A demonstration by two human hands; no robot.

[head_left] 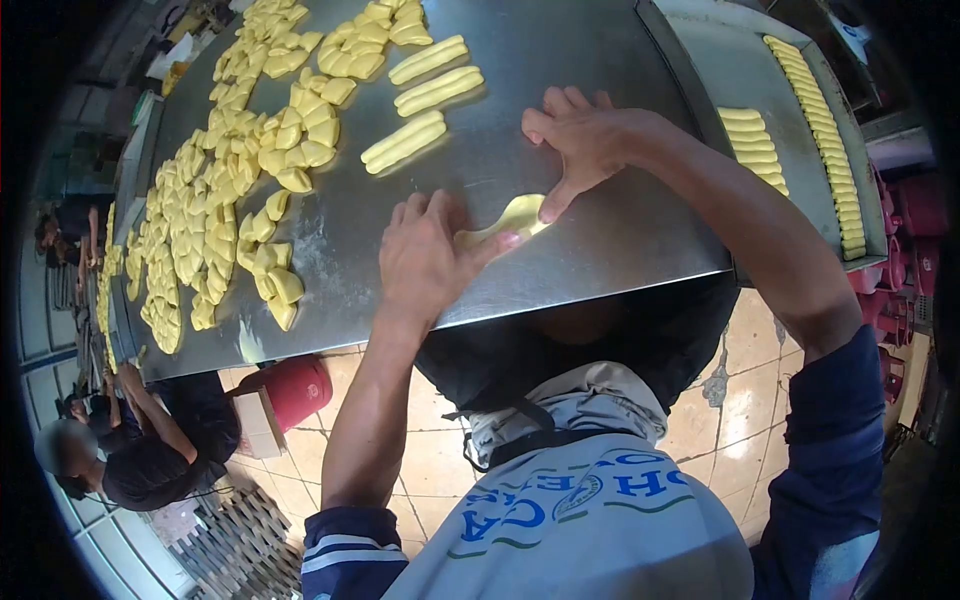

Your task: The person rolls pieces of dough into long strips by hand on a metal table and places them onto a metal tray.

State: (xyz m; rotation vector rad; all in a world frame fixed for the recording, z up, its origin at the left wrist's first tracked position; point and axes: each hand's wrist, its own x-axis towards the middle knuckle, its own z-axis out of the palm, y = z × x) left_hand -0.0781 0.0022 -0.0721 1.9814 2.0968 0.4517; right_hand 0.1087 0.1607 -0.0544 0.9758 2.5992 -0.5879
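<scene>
Dough piece: on the steel worktop, near its front edge, flattened and stretched lengthwise.
Left hand: palm down, thumb reaching onto the left part of the dough piece; its grip is loosely spread, fingers half bent, closed around nothing.
Right hand: thumb pressed on the right end of the dough piece, fingers splayed and bent; its grip stands wide, with hold of nothing.
Rolls: three on the worktop, beyond the left hand, each grooved along its length.
Lumps: many cut pieces spread over the worktop's left side, many touching.
Tray: right of the worktop, bearing a short row and a long row of shaped dough.
Co-worker: at far left, one arm reaching toward the worktop's edge.
Bin: red, on the tiled floor, just beside a cardboard box.
</scene>
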